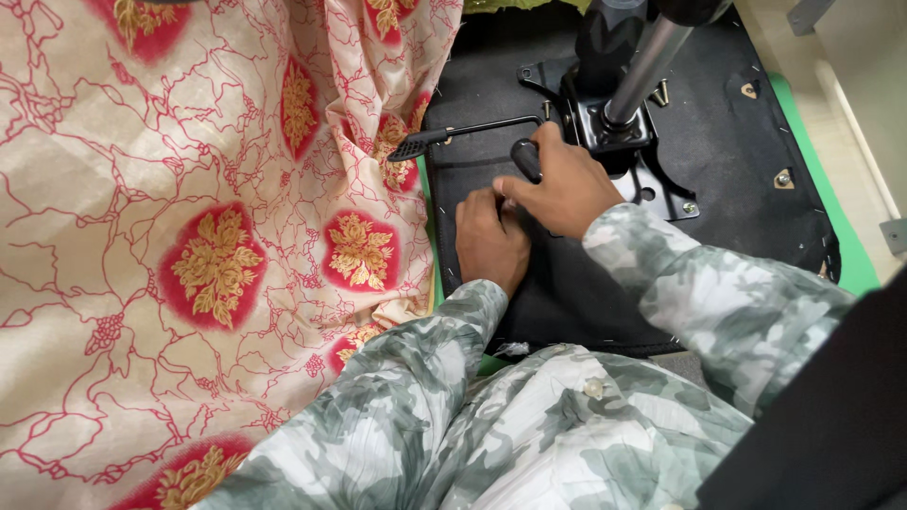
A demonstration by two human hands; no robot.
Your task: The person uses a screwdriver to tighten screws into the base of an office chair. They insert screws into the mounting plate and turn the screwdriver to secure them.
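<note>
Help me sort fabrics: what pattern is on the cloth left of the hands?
Cream cloth with red vine lines and red-gold flower medallions, in the head view.

No packages, labels, signs or screens appear in this view
</note>
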